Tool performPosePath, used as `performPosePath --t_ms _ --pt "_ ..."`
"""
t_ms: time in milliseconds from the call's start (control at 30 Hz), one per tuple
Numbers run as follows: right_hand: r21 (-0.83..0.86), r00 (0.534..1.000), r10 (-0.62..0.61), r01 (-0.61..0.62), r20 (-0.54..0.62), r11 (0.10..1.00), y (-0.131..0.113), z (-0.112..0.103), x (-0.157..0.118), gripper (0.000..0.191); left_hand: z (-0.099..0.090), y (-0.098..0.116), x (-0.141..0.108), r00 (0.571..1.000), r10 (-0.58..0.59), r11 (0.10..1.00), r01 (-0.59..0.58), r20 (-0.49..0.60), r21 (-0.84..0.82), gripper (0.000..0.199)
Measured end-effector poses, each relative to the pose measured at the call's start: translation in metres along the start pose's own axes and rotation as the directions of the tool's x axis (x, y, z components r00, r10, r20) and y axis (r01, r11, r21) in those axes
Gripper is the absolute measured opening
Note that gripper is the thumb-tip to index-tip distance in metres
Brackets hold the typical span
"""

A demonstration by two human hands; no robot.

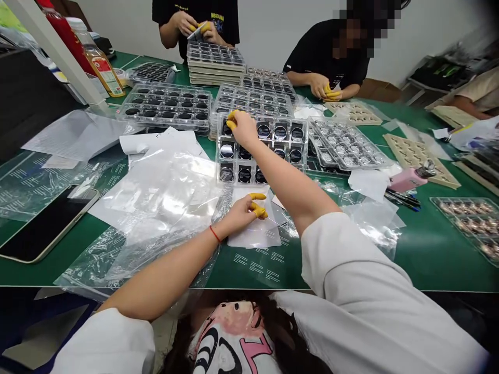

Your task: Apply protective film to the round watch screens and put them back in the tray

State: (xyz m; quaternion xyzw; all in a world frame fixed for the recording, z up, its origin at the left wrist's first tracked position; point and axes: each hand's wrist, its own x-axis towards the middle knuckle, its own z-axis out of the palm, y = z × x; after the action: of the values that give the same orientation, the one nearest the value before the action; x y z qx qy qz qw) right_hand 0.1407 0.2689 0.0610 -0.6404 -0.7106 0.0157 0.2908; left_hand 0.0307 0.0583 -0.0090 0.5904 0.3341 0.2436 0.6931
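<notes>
My right hand (pixel 244 128) reaches to the upper left pocket of a clear plastic tray (pixel 306 146) that leans tilted against stacked trays. Its yellow-covered fingertips touch the dark round piece in that pocket; whether they grip it is hidden. Black round pieces with printed labels fill the other visible pockets. Below the tray, my left hand (pixel 249 210) hovers low over thin white sheets (pixel 253 239), with yellow covers on thumb and finger. Those fingertips are apart and nothing shows between them.
Plastic bags (pixel 163 187) and papers lie left, beside a phone (pixel 49 223). More trays (pixel 167 109) stand behind. At right are a silver-domed tray (pixel 351 143), a pink bottle (pixel 409 179) and pens. Two people work across the table; another person's arm shows far right.
</notes>
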Motion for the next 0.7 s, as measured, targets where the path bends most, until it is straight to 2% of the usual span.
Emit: performPosePath --t_ms 100,167,200,233,267,300,333,367,433,500,567,633,700 --pt "-0.056 0.997 -0.034 0.031 -0.063 0.998 0.009 -0.012 -0.013 0.020 0.001 0.002 -0.001 1.000 -0.015 1.000 0.015 -0.004 -0.004 0.044" --pt "-0.017 0.987 -0.050 0.048 -0.155 0.999 0.033 -0.037 -0.034 0.021 0.001 0.002 0.000 0.999 -0.039 0.998 0.038 -0.018 -0.042 0.043" --pt "0.020 0.979 -0.020 0.025 -0.202 0.999 0.049 -0.053 -0.048 0.021 0.001 0.001 0.000 0.999 -0.049 0.997 0.047 -0.023 -0.061 0.043" --pt "0.077 0.965 0.069 -0.051 -0.253 0.996 0.067 -0.069 -0.064 0.021 0.000 0.001 0.002 0.998 -0.056 0.996 0.054 -0.026 -0.078 0.043" --pt "0.163 0.930 0.214 -0.171 -0.298 0.972 0.085 -0.083 -0.081 0.021 0.000 0.000 0.003 0.998 -0.062 0.994 0.059 -0.028 -0.093 0.044" --pt "0.270 0.861 0.387 -0.307 -0.330 0.913 0.103 -0.095 -0.099 0.019 -0.001 -0.001 0.004 0.997 -0.067 0.992 0.064 -0.026 -0.106 0.045" --pt "0.315 0.809 0.482 -0.386 -0.336 0.867 0.120 -0.103 -0.117 0.021 -0.002 -0.002 0.005 0.997 -0.069 0.991 0.066 -0.023 -0.117 0.046" --pt "0.354 0.778 0.547 -0.440 -0.309 0.826 0.134 -0.108 -0.132 0.022 -0.003 -0.003 0.006 0.997 -0.072 0.989 0.070 -0.016 -0.127 0.048" --pt "0.450 0.753 0.642 -0.528 -0.145 0.721 0.155 -0.106 -0.156 0.021 -0.004 -0.003 0.008 0.997 -0.078 0.986 0.076 -0.007 -0.148 0.050" --pt "0.527 0.742 0.668 -0.588 0.050 0.614 0.164 -0.096 -0.169 0.020 -0.005 -0.002 0.009 0.996 -0.084 0.983 0.083 0.000 -0.164 0.049" --pt "0.588 0.735 0.652 -0.616 0.189 0.524 0.166 -0.085 -0.174 0.020 -0.006 0.000 0.008 0.996 -0.092 0.979 0.092 0.009 -0.179 0.050" --pt "0.647 0.736 0.627 -0.612 0.254 0.456 0.164 -0.080 -0.174 0.024 -0.007 0.002 0.006 0.995 -0.099 0.977 0.102 0.022 -0.189 0.052" --pt "0.706 0.747 0.609 -0.582 0.266 0.405 0.159 -0.081 -0.172 0.032 -0.009 0.004 0.004 0.994 -0.100 0.976 0.104 0.031 -0.193 0.057"
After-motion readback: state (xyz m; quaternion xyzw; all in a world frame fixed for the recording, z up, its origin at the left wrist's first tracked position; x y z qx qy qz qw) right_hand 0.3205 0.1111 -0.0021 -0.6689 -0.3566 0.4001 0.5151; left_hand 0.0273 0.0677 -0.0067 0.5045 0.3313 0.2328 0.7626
